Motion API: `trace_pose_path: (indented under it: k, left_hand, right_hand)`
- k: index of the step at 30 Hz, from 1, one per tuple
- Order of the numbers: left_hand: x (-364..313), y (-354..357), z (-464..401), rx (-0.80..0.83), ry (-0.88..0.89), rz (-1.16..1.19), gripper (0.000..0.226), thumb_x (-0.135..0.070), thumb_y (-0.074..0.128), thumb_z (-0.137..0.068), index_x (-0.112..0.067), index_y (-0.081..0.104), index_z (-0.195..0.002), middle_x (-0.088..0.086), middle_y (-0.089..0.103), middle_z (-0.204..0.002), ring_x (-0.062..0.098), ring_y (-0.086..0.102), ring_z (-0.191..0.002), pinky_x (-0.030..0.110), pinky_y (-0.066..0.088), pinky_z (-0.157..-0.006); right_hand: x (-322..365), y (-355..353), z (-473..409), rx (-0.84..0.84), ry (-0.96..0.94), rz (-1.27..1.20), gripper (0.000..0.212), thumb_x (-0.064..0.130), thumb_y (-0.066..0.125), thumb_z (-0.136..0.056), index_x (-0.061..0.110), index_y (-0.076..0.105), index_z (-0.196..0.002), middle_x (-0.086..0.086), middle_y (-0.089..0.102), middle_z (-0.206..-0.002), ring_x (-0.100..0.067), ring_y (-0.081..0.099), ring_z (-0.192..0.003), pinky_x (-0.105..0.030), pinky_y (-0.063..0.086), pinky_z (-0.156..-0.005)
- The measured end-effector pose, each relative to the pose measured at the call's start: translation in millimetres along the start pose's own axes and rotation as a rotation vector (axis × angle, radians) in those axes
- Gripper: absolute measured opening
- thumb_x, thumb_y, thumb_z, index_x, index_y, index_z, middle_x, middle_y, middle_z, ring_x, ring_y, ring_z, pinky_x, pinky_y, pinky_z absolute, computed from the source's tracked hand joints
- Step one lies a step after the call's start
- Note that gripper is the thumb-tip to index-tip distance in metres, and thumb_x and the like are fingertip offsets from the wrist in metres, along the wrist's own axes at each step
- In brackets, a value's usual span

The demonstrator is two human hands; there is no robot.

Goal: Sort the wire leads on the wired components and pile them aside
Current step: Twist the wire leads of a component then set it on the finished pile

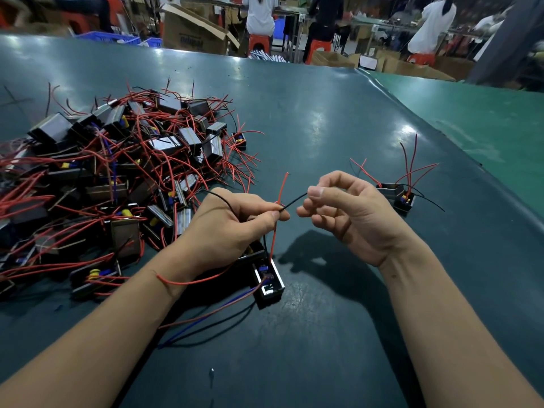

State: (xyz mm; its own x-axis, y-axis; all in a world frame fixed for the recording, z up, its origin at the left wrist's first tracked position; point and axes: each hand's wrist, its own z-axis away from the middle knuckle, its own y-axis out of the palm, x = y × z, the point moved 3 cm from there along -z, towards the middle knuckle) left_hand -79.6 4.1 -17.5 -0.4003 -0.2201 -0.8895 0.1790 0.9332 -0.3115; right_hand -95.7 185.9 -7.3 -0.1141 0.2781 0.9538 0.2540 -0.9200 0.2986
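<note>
A black wired component lies on the dark green table just below my left hand. Red, blue and black leads trail from it. My left hand pinches a black lead and a red lead together at its fingertips. My right hand pinches the free end of the black lead between thumb and forefinger. A big tangled heap of wired components lies to the left. Two sorted components stand to the right, behind my right hand.
The table's right edge curves down beside a lighter green surface. Cardboard boxes, blue crates and people on red stools fill the background beyond the far edge.
</note>
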Motion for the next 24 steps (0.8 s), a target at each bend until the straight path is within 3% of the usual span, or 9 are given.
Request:
trace_pose_path:
  k: [4, 7, 8, 10, 12, 14, 17, 20, 24]
  left_hand:
    - [1, -1, 1, -0.009, -0.010, 0.028, 0.015, -0.021, 0.062, -0.081, -0.020, 0.076, -0.088, 0.031, 0.064, -0.077, 0.022, 0.055, -0.068, 0.026, 0.042, -0.064]
    - [2, -1, 0, -0.006, -0.024, 0.025, 0.014, -0.018, 0.065, -0.084, -0.015, 0.077, -0.089, 0.014, 0.068, -0.071, 0.006, 0.056, -0.066, 0.019, 0.041, -0.063]
    - [3, -2, 0, -0.009, -0.028, 0.020, 0.011, -0.014, 0.067, -0.086, -0.014, 0.077, -0.089, 0.014, 0.069, -0.072, 0.008, 0.057, -0.066, 0.021, 0.042, -0.063]
    - [5, -4, 0, -0.024, -0.030, 0.003, 0.017, -0.002, 0.067, -0.089, -0.016, 0.077, -0.087, 0.027, 0.067, -0.077, 0.027, 0.059, -0.067, 0.032, 0.046, -0.065]
    - [5, -5, 0, -0.038, -0.028, -0.004, 0.024, 0.001, 0.065, -0.088, -0.020, 0.075, -0.084, 0.037, 0.063, -0.080, 0.041, 0.057, -0.071, 0.042, 0.048, -0.066]
    - [3, -4, 0, -0.043, -0.031, -0.006, 0.026, 0.001, 0.065, -0.088, -0.022, 0.074, -0.083, 0.039, 0.061, -0.081, 0.039, 0.056, -0.068, 0.040, 0.047, -0.064]
    - [2, -2, 0, -0.039, -0.041, -0.005, 0.025, 0.000, 0.066, -0.088, -0.023, 0.074, -0.083, 0.036, 0.064, -0.081, 0.035, 0.056, -0.068, 0.041, 0.048, -0.066]
    - [3, -1, 0, -0.034, -0.046, -0.013, 0.023, -0.001, 0.066, -0.089, -0.022, 0.075, -0.084, 0.035, 0.064, -0.081, 0.047, 0.057, -0.073, 0.051, 0.048, -0.070]
    - [3, 0, -1, -0.040, -0.060, -0.029, 0.020, -0.001, 0.066, -0.088, -0.019, 0.076, -0.085, 0.030, 0.067, -0.080, 0.046, 0.058, -0.071, 0.050, 0.049, -0.068]
  right_hand:
    - [-2, 1, 1, 0.041, 0.044, -0.096, 0.013, 0.012, 0.072, -0.072, 0.017, 0.060, -0.073, -0.003, 0.065, -0.067, -0.017, 0.070, -0.068, -0.016, 0.049, -0.049]
    - [-6, 4, -1, 0.028, 0.084, -0.211, 0.010, 0.011, 0.066, -0.076, 0.016, 0.057, -0.076, -0.001, 0.061, -0.066, -0.013, 0.066, -0.064, -0.013, 0.044, -0.045]
    - [-6, 4, -3, 0.018, 0.081, -0.271, 0.009, 0.010, 0.063, -0.077, 0.015, 0.055, -0.077, -0.001, 0.060, -0.066, -0.012, 0.064, -0.063, -0.012, 0.043, -0.044]
    - [1, 0, -4, -0.007, 0.040, -0.447, 0.010, 0.009, 0.058, -0.080, 0.016, 0.053, -0.075, 0.000, 0.059, -0.067, -0.011, 0.063, -0.061, -0.010, 0.041, -0.043]
    - [10, -10, -2, -0.094, -0.020, -0.391, 0.013, 0.013, 0.060, -0.080, 0.019, 0.051, -0.074, 0.002, 0.058, -0.066, -0.008, 0.060, -0.058, -0.011, 0.040, -0.041]
    - [9, -12, 0, -0.144, -0.003, -0.211, 0.013, 0.020, 0.065, -0.077, 0.018, 0.053, -0.079, 0.001, 0.058, -0.065, -0.009, 0.059, -0.054, -0.012, 0.039, -0.040]
    - [-4, -1, -1, -0.084, 0.081, 0.014, 0.023, 0.025, 0.069, -0.074, 0.012, 0.059, -0.090, -0.004, 0.064, -0.067, -0.012, 0.063, -0.053, -0.015, 0.043, -0.041]
    - [-7, 5, -1, -0.045, 0.058, 0.115, 0.014, 0.020, 0.070, -0.075, 0.010, 0.061, -0.080, -0.006, 0.067, -0.066, -0.013, 0.065, -0.054, -0.017, 0.046, -0.043]
    - [-2, -3, -3, -0.166, -0.055, 0.170, 0.015, 0.017, 0.070, -0.084, 0.014, 0.059, -0.074, -0.004, 0.065, -0.062, -0.013, 0.062, -0.051, -0.018, 0.044, -0.040]
